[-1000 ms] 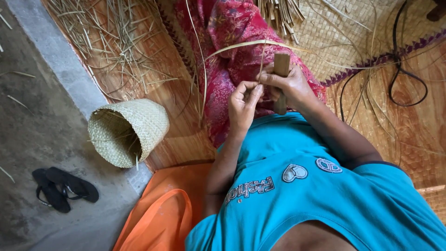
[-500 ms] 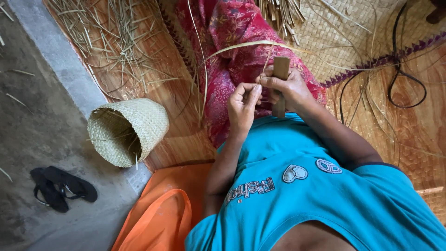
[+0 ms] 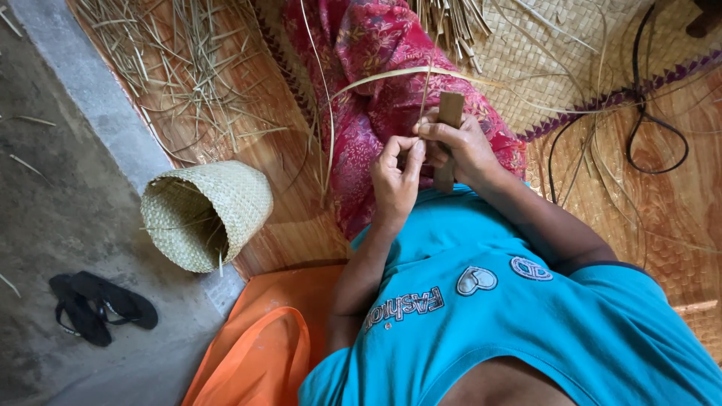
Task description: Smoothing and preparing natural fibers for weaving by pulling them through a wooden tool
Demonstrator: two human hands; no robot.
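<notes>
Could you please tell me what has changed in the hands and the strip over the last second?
Almost nothing: the left hand still pinches the pale leaf strip, and the right hand still grips the small wooden tool. Basket and sandals have not moved.

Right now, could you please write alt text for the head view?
Two hands work a pale straw strip over a red patterned lap: the right hand grips a small wooden tool, the left hand pinches beside it. A woven basket lies tipped nearby.
</notes>
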